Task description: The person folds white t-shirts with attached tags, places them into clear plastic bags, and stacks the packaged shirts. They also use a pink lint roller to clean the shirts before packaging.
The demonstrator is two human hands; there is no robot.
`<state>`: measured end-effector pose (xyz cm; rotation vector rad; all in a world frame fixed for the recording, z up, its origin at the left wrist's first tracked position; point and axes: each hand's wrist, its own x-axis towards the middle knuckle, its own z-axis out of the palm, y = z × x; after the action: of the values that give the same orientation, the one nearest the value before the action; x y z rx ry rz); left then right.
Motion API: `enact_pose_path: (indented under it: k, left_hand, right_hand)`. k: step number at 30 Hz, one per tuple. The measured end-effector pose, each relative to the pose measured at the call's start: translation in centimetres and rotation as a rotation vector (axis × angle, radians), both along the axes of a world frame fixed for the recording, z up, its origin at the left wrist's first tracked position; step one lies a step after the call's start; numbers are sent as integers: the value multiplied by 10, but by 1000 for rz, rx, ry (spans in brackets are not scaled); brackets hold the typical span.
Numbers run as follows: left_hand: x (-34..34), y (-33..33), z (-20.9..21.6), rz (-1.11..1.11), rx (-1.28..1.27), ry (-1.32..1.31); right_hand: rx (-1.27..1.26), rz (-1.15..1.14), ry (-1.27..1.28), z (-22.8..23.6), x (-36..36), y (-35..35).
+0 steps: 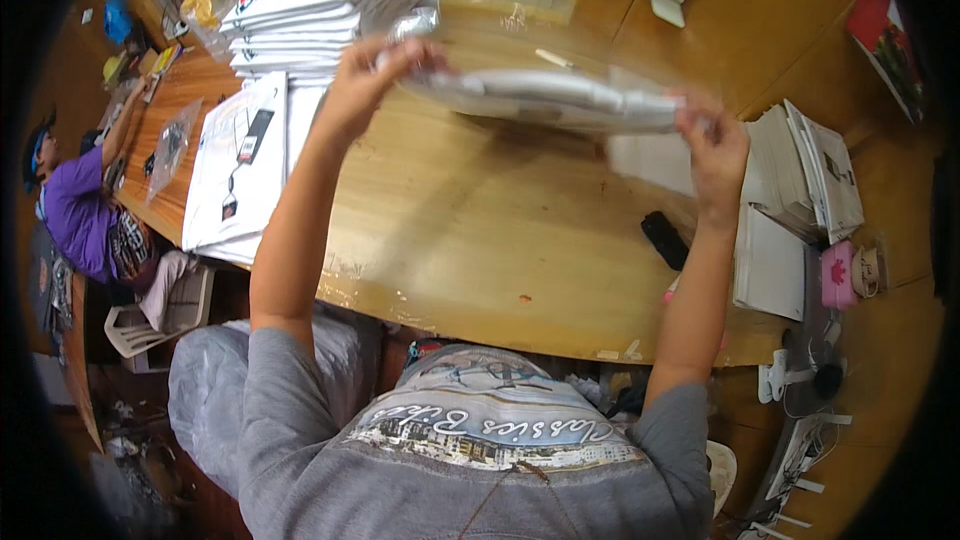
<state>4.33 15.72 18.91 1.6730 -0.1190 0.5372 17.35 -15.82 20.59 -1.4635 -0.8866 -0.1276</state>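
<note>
A white folded garment in what looks like a clear plastic bag (545,95) is stretched between my hands, above the far part of the wooden table (450,230). My left hand (375,75) grips its left end, beside a tall stack of folded white garments (300,25). At its right end, my right hand (715,145) pinches a corner. Motion blurs the packet, so its details are unclear. Nearer on the left lies a flat white garment (235,160) with a black hang tag (256,135). A dark phone-like object (664,240) rests on the table inside my right forearm.
White flat packs (775,165) stand in a pile at the right, with a pink box (838,275) beside them. Plastic-wrapped bundles (215,380) sit below the table's left edge. Another person in a purple shirt (80,205) sits at the far left.
</note>
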Motion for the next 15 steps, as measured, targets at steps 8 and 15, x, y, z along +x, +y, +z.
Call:
enact_pose_path:
  k: [8,15]
  left_hand:
    - [-117,-49,-188,103,318,403]
    - [-97,-61,-170,192,-240,839]
  right_hand:
    - [-908,199,10,-167,-71,-81]
    - [-535,133,364,-180,-134,73]
